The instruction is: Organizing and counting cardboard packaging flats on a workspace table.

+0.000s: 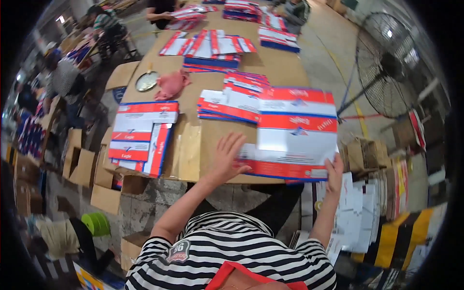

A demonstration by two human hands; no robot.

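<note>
- The carton blank [297, 137] I hold is white with red bands, blue edging and a small blue emblem; it sits at my one o'clock, over the near right part of the table [282, 67].
- Its main panel is slightly longer than wide, the long axis running roughly twelve to six; a narrower flap at its near end reaches toward nine.
- It is thin, flat, slightly glossy card, with straight edges and light glaring off the white.
- My right hand [334, 171] grasps its near right corner, around four o'clock on the blank, thumb on the printed face.
- My left hand [226, 159] is spread and blurred, gripping nothing, beside the flap; whether the thumb touches it, I cannot tell.
- Just past the blank, near twelve, lies a pile of similar blanks [232, 99]; another stack [140, 133] lies at ten to eleven.
- At eleven, a crumpled pink cloth [172, 84] lies beside a round, shiny dish-like object [146, 81] on the smooth brown tabletop.
</note>
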